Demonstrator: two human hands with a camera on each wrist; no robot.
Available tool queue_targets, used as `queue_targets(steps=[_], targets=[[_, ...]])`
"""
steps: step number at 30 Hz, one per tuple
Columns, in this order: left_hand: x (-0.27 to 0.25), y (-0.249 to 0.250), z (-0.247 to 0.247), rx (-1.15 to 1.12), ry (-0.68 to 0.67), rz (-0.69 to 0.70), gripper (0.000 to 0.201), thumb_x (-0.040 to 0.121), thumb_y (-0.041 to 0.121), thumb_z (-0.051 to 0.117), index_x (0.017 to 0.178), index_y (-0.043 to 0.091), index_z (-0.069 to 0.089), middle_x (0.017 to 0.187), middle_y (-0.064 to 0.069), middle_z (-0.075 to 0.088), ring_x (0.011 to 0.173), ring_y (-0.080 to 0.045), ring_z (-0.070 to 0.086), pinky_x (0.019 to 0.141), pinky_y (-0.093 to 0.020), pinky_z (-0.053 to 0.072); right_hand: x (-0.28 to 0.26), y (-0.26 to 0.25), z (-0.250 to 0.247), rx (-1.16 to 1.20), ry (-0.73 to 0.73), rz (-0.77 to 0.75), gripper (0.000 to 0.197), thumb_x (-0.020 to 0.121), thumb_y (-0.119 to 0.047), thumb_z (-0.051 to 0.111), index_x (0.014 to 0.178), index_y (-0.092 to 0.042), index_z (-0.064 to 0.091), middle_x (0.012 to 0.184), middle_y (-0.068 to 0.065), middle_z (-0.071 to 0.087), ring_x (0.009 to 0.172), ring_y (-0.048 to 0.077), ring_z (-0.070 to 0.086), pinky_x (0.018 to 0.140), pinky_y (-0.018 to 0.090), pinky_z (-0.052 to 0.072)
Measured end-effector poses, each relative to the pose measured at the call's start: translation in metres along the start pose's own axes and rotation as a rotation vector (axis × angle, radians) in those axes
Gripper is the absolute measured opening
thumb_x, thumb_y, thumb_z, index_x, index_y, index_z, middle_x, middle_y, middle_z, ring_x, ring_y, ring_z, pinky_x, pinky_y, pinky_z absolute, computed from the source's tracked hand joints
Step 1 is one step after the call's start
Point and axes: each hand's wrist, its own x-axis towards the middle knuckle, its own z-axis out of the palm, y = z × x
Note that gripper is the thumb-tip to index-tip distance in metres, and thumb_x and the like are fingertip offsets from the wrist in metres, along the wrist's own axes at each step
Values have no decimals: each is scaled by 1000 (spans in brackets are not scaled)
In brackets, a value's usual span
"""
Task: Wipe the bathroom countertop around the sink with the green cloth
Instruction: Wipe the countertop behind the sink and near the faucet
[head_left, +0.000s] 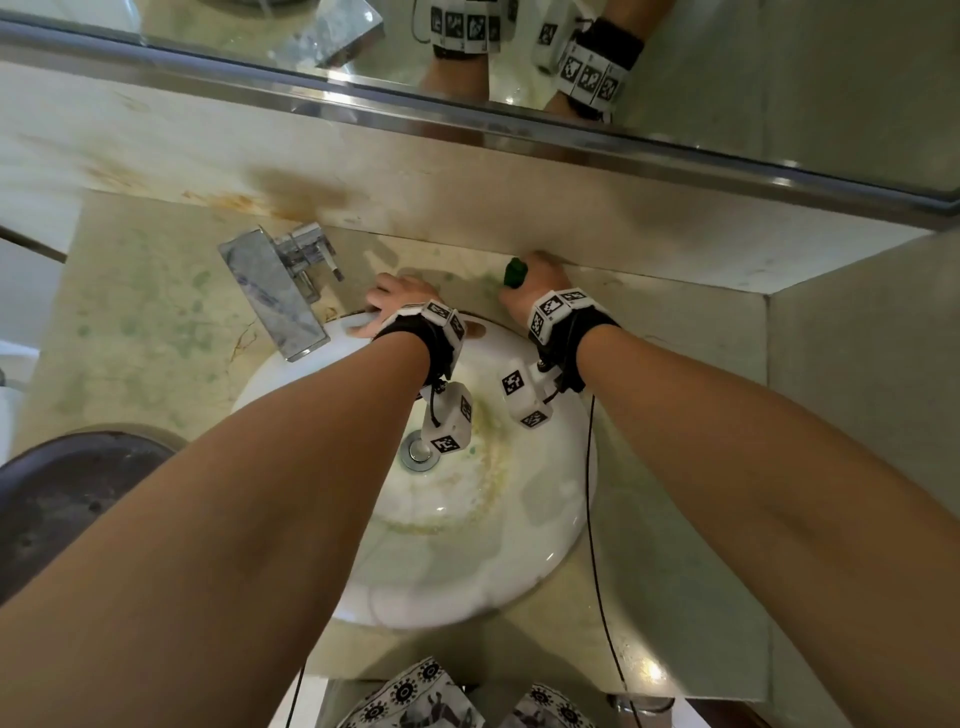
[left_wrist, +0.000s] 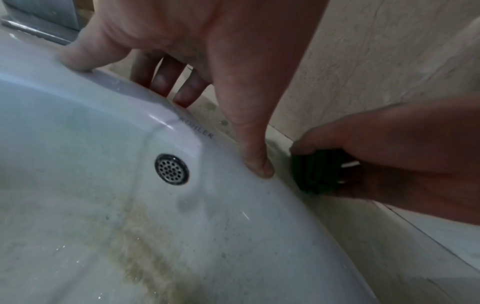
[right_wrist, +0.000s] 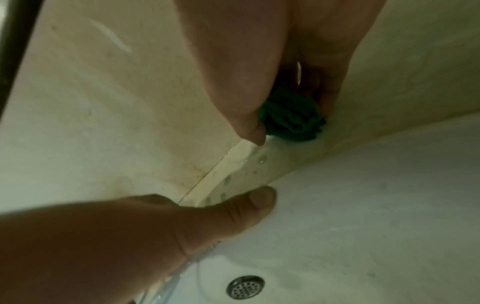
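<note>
My right hand (head_left: 535, 283) grips a bunched green cloth (head_left: 515, 272) and presses it on the beige countertop (head_left: 156, 322) behind the white sink (head_left: 519, 519), close to the back wall. The right wrist view shows the cloth (right_wrist: 291, 119) wadded between thumb and fingers, down on the wet stone. My left hand (head_left: 392, 306) rests on the sink's far rim with fingers spread; the left wrist view shows its thumb (left_wrist: 255, 160) and fingers (left_wrist: 78, 59) laid on the rim (left_wrist: 187, 121), holding nothing. The cloth (left_wrist: 317, 170) looks dark there.
A chrome faucet (head_left: 280, 291) stands left of my left hand. A mirror (head_left: 727, 62) with a metal ledge runs along the back. Side wall (head_left: 857, 364) closes the right. A dark round object (head_left: 72, 499) sits at the left. Green stains mark the left countertop.
</note>
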Motion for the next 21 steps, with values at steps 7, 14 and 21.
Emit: queue_targets(steps=[7, 14, 21], targets=[[8, 3, 5, -41, -32, -69, 121, 61, 84, 59, 148, 8, 24, 139, -20, 31, 126, -41, 32, 104, -66, 27, 6, -15, 12, -89, 60, -305, 43, 82, -3, 51, 122, -16, 61, 130, 15, 52, 121, 35, 48, 103, 31, 37], [-13, -2, -9, 42, -47, -32, 135, 49, 87, 66, 147, 5, 22, 140, -21, 29, 128, -40, 33, 108, -58, 30, -1, 6, -8, -255, -116, -543, 45, 82, 3, 53, 115, -21, 69, 122, 7, 58, 116, 30, 52, 103, 39, 42], [-47, -27, 0, -95, 69, 86, 102, 75, 70, 61, 148, 10, 23, 152, -17, 24, 139, -37, 24, 108, -63, 25, -5, 21, -7, -291, -125, -400, 29, 89, -19, 56, 112, -31, 69, 121, 5, 56, 114, 30, 53, 96, 30, 45]])
